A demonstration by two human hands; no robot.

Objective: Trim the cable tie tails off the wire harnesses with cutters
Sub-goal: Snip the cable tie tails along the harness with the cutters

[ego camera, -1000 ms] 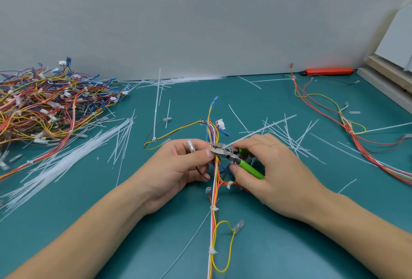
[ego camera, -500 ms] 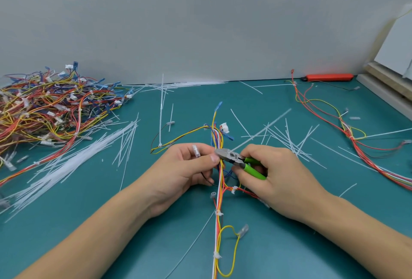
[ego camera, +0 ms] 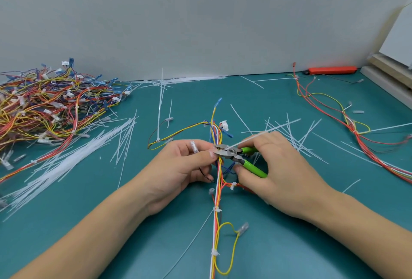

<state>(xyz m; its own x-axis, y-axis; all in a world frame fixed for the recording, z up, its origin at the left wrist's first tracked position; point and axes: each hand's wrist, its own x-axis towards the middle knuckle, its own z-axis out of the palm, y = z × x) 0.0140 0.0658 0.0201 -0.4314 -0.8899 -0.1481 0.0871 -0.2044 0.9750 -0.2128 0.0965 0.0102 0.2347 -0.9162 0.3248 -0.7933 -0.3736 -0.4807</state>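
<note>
My left hand (ego camera: 178, 167) curls round the wire harness (ego camera: 217, 180), thumb pinching the thin red, yellow, white and blue strands where they bunch together; a small clear plastic connector (ego camera: 193, 146) pokes up between my fingers. My right hand (ego camera: 276, 167) wraps the cutters (ego camera: 231, 155) by their glossy green handles, steel nose pointing left, blades slightly parted at the bundle just beside my left thumb. A stiff white cable tie tail (ego camera: 263, 132) slants up and right from the blades across my knuckles. The harness runs toward me over the smooth teal mat (ego camera: 312, 245), ringed by little white ties. Cut white tails (ego camera: 66, 162) lie like straws at left, beside a tangled heap of harnesses (ego camera: 44, 107).
</note>
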